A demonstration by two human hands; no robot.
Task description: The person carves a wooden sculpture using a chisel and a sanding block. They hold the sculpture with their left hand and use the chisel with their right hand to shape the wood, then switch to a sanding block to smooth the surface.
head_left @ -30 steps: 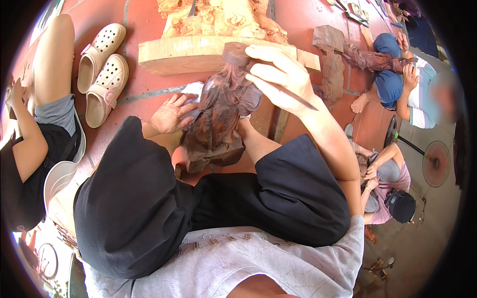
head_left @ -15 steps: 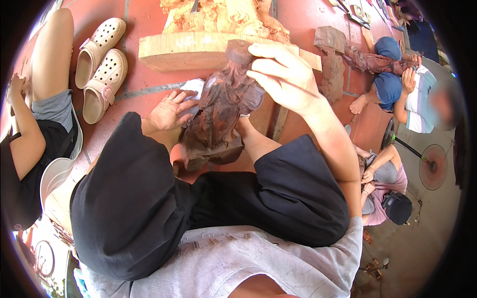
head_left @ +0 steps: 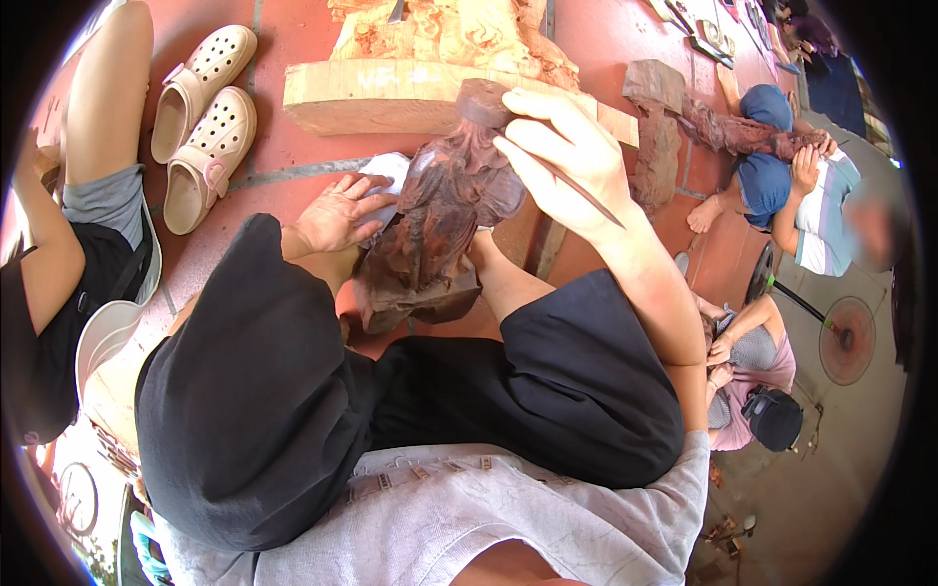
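A dark reddish-brown carved wooden figure (head_left: 440,210) stands tilted between my legs, its blocky base toward me. My left hand (head_left: 342,213) lies at its left side with fingers spread, against a white cloth or paper (head_left: 388,178). At the figure's round top, my right hand (head_left: 572,156) is closed around a thin dark stick-like tool (head_left: 586,197). Its back end points down toward my wrist; its working tip is hidden behind the fingers. The fingertips are at the edge of the figure's top.
Beyond the figure, a pale wood carving (head_left: 459,39) stands on a thick block (head_left: 391,98). Beige clogs (head_left: 208,156) lie on the red tiles at left. A person (head_left: 68,264) sits at far left. Two others (head_left: 821,186) work at right, near a fan (head_left: 847,340).
My right hand has turned slightly at the figure's top, so more of the thin tool shows. My left fingers are a little more spread. The whole view has shifted slightly.
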